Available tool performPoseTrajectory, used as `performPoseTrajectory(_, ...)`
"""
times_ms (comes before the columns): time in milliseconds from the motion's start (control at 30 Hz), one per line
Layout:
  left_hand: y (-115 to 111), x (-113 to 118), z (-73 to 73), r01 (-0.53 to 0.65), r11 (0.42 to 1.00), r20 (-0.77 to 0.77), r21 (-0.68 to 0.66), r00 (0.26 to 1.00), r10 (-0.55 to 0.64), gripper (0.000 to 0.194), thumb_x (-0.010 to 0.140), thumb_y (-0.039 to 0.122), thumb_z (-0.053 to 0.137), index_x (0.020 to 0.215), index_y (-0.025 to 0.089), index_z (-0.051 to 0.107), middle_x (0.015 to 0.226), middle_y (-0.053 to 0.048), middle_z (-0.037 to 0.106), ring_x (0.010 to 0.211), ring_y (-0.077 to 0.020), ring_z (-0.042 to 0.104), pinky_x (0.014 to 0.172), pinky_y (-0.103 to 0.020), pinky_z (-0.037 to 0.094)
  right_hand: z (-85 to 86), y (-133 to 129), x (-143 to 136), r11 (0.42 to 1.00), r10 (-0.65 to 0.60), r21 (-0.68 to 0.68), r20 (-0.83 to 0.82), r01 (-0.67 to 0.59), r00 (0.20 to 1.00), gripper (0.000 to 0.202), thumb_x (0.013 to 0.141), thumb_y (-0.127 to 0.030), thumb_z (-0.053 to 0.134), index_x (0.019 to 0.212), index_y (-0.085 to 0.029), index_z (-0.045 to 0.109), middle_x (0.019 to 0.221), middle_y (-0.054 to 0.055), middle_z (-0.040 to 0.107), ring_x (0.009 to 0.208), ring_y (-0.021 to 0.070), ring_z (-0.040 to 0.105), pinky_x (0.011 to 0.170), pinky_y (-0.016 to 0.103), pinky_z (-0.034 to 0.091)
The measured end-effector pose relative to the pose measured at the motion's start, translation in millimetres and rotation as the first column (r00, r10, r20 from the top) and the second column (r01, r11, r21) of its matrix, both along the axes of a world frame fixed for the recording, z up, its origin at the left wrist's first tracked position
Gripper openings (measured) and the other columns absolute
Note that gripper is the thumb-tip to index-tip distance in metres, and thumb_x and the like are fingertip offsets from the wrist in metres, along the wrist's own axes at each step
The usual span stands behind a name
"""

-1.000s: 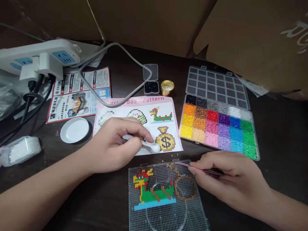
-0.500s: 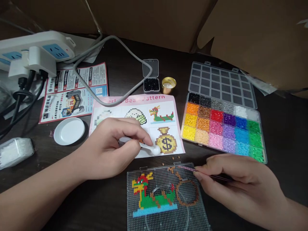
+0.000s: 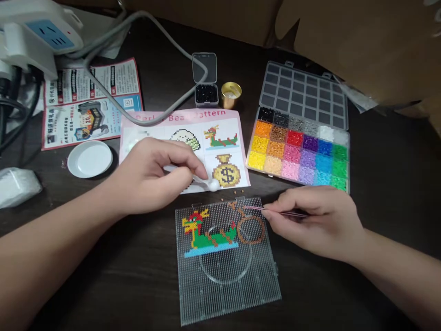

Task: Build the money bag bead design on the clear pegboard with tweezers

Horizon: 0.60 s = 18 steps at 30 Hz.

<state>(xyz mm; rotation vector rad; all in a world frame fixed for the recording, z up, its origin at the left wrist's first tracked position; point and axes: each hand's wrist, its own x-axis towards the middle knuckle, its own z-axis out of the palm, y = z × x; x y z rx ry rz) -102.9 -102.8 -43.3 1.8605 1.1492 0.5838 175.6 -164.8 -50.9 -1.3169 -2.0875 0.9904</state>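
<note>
My left hand (image 3: 155, 177) pinches a small white spoon (image 3: 212, 185) over the pattern sheet (image 3: 243, 151), its bowl beside the printed money bag. My right hand (image 3: 313, 220) holds pink tweezers (image 3: 253, 208), whose tips are over the top right part of the clear pegboard (image 3: 230, 285). On the board a green dragon boat of beads (image 3: 212, 239) lies at left, with a brown bead ring (image 3: 251, 230) to its right and brown beads above the ring. A few loose brown beads (image 3: 235, 192) lie between sheet and board.
A bead case (image 3: 299, 149) stands open at the right. Behind the sheet are a small box of black beads (image 3: 206, 94) and a gold cup (image 3: 231, 95). At left are a white dish (image 3: 90, 159), a leaflet (image 3: 93, 101), a grey cable (image 3: 141, 120) and a power strip (image 3: 51, 32).
The view has tilted down and shifted, so everything appears higher and more of the pegboard shows. Both hands keep their holds, and the tweezer tips stay near the board's top edge.
</note>
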Motion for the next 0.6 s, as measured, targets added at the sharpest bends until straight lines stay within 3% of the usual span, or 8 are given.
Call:
performPoseTrajectory(200,-1.3,3.0,4.5,-0.078,0.994,-0.028,-0.075,0.997,0.076,0.028,0.074,0.005,0.046,0.073,0.015,0.072,0.057,0.002,0.061,0.056,-0.0083,0.051,0.053,-0.024,0.036,-2.0,-3.5,-0.4,0.999,-0.04,0.0,0.028,0.04,0.999,0.012,0.08,-0.025,0.071,0.068,-0.022,0.071,0.063,0.001,0.071,0.047,0.0113,0.058,0.039,0.024,0.045)
performPoseTrajectory(600,0.9,-3.0,-4.9,-0.104,0.984,0.09,-0.141,0.989,0.118,0.027,0.076,0.004,0.048,0.076,0.014,0.073,0.06,0.003,0.063,0.053,-0.0064,0.052,0.05,-0.024,0.035,-2.5,-4.1,-2.5,0.995,-0.078,-0.056,0.0,0.078,0.997,0.009,0.077,-0.023,0.07,0.068,-0.024,0.073,0.064,0.001,0.071,0.047,0.0133,0.059,0.04,0.026,0.046)
